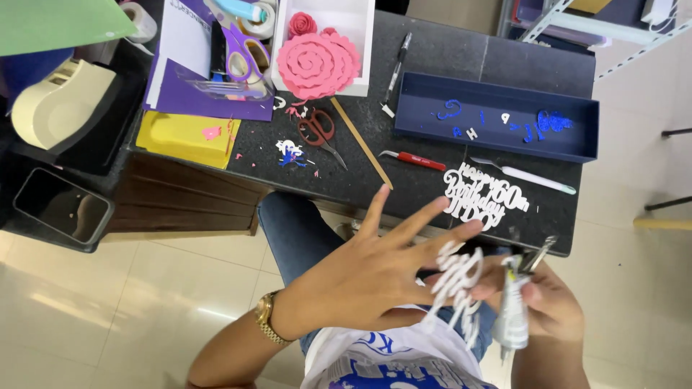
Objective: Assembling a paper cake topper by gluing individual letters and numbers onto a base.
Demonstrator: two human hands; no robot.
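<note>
Left hand [367, 277]: fingers spread flat, palm down, released, with a white script cutout [458, 284] hanging at its fingertips, held above the lap in front of the tabletop edge; whether the fingertips grip it cannot be told; gold wristwatch [265, 317] on the wrist. Right hand [544, 299]: clenched around a small grey glue tube [512, 313] together with metal tweezers [537, 256], just beside the cutout. Dark tabletop [432, 50]: a second white script cutout [479, 194] lying flat near the front edge; white-handled tool [530, 176] and red-handled tool [418, 160] beside it; navy tray [497, 90] holding blue glitter letters [551, 121]; red-handled scissors [318, 131] amid paper scraps; thin wooden stick [362, 142]; black craft knife [398, 65]. White box [328, 14] with a pink spiral paper flower [317, 65]. Purple scissors [245, 57] on purple card; yellow sheet [184, 137] at the left edge; cream tape dispenser [58, 104] further left
</note>
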